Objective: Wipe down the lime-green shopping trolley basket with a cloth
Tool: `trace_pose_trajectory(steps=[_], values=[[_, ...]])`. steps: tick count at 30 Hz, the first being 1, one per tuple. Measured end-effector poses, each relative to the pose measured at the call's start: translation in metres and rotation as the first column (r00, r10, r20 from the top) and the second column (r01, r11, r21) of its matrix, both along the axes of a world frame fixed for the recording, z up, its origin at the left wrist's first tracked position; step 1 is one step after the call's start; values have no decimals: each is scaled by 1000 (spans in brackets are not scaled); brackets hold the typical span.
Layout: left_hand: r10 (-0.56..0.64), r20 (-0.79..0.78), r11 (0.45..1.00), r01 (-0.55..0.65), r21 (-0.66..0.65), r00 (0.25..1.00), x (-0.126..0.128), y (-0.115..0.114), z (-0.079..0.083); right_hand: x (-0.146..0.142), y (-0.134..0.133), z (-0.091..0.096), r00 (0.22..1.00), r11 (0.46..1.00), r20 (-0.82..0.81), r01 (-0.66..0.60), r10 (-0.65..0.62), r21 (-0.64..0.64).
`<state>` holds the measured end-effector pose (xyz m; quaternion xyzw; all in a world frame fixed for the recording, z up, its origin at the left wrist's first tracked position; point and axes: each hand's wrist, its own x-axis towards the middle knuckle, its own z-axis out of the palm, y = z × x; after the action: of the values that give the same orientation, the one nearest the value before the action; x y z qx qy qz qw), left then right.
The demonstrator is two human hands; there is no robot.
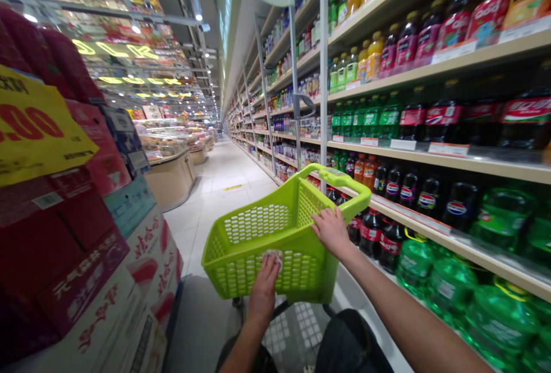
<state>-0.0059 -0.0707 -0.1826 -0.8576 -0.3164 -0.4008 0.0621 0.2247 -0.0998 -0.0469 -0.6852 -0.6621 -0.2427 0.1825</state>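
A lime-green plastic shopping cart (258, 221) with perforated basket walls stands in front of me, its handle toward the right. My left hand (263, 288) presses a small pale crumpled cloth (275, 259) flat against the outside of the near wall. Its fingers lie extended over the cloth. Higher up and to the right, my right hand (333, 232) is closed over the basket's top rim near the handle. No goods show inside the visible part of the basket. Below it, the lower grey rack (297, 327) is partly hidden by my knees.
Shelves (430, 152) of bottled drinks line the right side, close to the cart. Large green bottles (451, 281) stand at floor level. Stacked cartons (146, 247) with a yellow price sign (38, 126) crowd the left. The tiled aisle (219, 172) runs ahead past a display counter (167, 181).
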Motion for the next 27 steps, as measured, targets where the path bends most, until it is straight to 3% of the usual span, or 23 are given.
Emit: trace_pose_trajectory(steps=[2,3,7,9,11,13,15,17,20,22,24,27], values=[[-55,-62,998,54,-15,997,8,-6,-7,1,1,-1,1000,1000,0,-5,5,8],[-60,-46,998,60,-8,997,13,-7,-3,1,1,-1,1000,1000,1,-7,7,10],[-10,150,996,-3,92,989,35,4,46,1,0,-1,1000,1000,-12,-15,15,9],[-42,125,990,25,140,991,44,11,59,2,-1,0,999,1000,-33,-19,19,6],[-92,13,983,88,164,996,48,11,50,2,-2,1,998,1000,-58,-31,31,0],[-137,-106,975,153,160,985,50,6,30,3,-3,2,995,998,-89,-55,54,-10],[-165,-142,970,186,156,976,53,1,18,4,-3,4,988,997,-131,-80,78,-14],[-167,-76,971,177,160,983,62,-2,26,6,-3,6,978,995,-188,-98,94,-12],[-154,76,977,141,163,985,84,3,60,13,-2,12,952,992,-279,-125,122,7],[-163,81,977,149,154,983,97,7,73,21,-3,16,939,992,-318,-119,127,46],[-200,-26,974,201,108,980,104,7,66,32,-5,19,938,994,-335,-58,86,92],[-260,-220,965,262,-18,940,104,-2,38,48,-9,21,948,995,-318,29,2,92]])
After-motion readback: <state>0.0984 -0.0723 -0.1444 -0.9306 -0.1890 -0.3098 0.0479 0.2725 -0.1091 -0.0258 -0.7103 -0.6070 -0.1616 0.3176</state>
